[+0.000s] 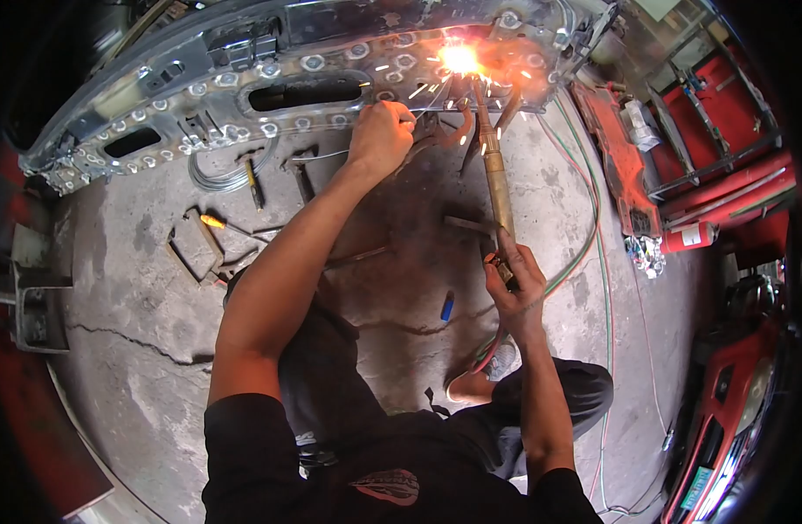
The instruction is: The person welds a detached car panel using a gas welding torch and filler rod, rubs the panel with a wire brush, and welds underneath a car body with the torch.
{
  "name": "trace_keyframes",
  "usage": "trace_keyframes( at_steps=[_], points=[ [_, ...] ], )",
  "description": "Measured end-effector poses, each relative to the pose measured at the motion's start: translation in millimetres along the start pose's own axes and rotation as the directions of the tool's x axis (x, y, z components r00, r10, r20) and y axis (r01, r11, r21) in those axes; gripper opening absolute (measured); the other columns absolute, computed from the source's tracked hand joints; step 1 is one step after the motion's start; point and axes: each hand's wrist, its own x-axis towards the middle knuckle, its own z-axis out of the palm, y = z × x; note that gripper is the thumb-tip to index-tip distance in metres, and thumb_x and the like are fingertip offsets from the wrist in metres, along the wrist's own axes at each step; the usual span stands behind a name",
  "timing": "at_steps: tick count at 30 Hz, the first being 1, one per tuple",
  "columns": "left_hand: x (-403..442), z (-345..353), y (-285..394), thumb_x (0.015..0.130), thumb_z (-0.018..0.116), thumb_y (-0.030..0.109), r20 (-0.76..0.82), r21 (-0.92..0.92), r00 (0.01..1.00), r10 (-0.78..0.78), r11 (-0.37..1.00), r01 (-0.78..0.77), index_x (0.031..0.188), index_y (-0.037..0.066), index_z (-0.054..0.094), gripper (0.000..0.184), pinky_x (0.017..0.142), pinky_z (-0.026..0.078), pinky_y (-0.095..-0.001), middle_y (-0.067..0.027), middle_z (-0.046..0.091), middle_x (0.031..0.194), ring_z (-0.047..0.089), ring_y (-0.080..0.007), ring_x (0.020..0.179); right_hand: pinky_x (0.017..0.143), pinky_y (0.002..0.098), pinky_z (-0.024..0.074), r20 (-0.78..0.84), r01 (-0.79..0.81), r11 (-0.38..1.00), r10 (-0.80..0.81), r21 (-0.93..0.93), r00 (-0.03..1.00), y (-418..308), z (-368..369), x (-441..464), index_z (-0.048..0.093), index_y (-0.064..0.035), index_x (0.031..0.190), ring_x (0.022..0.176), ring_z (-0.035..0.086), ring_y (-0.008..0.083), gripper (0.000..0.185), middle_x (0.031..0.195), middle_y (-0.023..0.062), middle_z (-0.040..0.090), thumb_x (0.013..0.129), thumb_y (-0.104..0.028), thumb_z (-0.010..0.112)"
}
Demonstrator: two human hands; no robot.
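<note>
My right hand (516,278) is wrapped round the handle of a brass-coloured gas welding torch (497,185). The torch points up at a metal car panel (314,83), where a bright flame (460,59) throws sparks. My left hand (382,135) is closed in a pinch just below the panel's edge, left of the flame. A thin wire (329,155) runs out on the left side of that hand, and its far end near the glare is hard to make out. Locking pliers (458,131) hang at the panel's lower edge beside the torch tip.
On the concrete floor lie a wire coil (210,179), hammers (252,183), a yellow-handled screwdriver (214,222) and a blue lighter-like object (446,306). Green and red hoses (596,210) trail down the right. A red car front (724,410) and red panels (619,157) stand at right.
</note>
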Motion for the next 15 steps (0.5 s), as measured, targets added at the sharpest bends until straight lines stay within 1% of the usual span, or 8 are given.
trace_keyframes(
  at_steps=[7, 15],
  points=[
    [0.4, -2.1, 1.8, 0.086, 0.070, 0.011, 0.015, 0.039, 1.000, -0.014, 0.999, 0.014, 0.100, 0.000, 0.077, 0.019, 0.083, 0.055, -0.0413, -0.0237, 0.075, 0.096, 0.074, -0.0368, 0.091, 0.078, 0.0319, 0.0554, 0.004, -0.004, 1.000, 0.004, 0.006, 1.000, -0.4, 0.4, 0.3, 0.060, -0.0054, 0.143, 0.090, 0.069, 0.0211, 0.059, 0.109, 0.0131, 0.065, 0.086, 0.004, 0.073],
    [0.3, -1.7, 0.6, 0.087, 0.071, 0.011, 0.006, 0.015, 1.000, -0.010, 1.000, 0.009, 0.101, 0.001, 0.077, 0.019, 0.082, 0.055, -0.0415, -0.0241, 0.074, 0.094, 0.073, -0.0367, 0.090, 0.078, 0.0318, 0.0554, 0.000, -0.009, 1.000, 0.009, 0.004, 1.000, -1.0, -0.7, 0.9, 0.061, -0.0048, 0.142, 0.090, 0.069, 0.0210, 0.058, 0.109, 0.0132, 0.065, 0.086, 0.003, 0.073]
  ],
)
